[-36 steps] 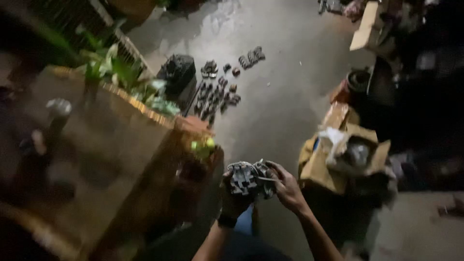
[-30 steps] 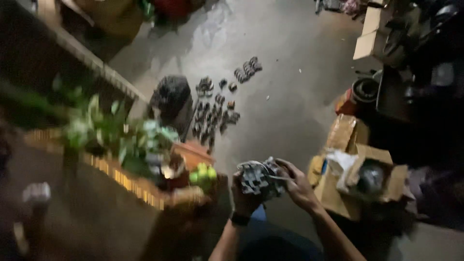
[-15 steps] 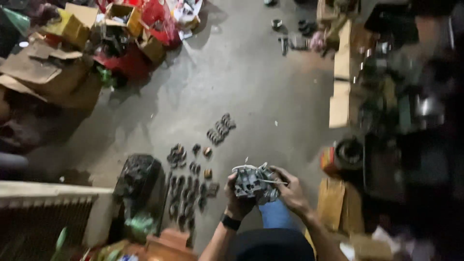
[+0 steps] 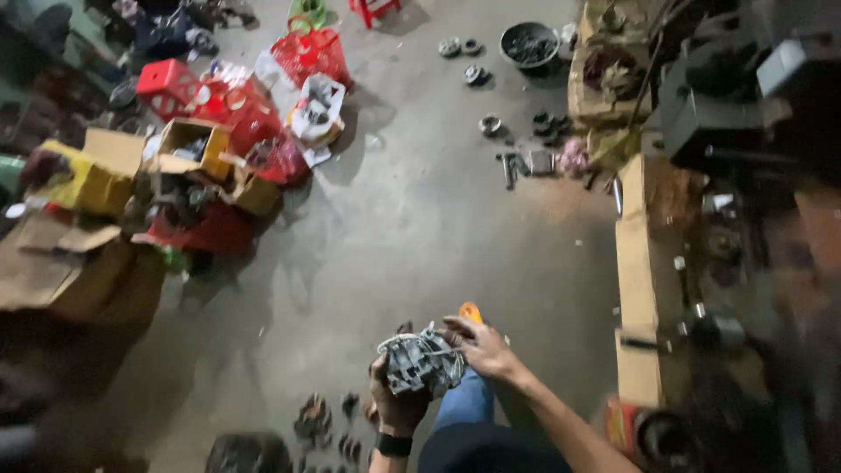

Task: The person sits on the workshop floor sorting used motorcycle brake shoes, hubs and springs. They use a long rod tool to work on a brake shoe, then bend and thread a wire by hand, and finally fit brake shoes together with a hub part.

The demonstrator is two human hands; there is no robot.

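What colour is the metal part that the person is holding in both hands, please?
Silvery grey, bare metal; the metal part shows best in the head view, the only one.

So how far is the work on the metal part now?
Done: small dark parts already lie on the concrete floor. In hand: the left hand holds the grey metal part from below, while the right hand touches its top. What is left cannot be told.
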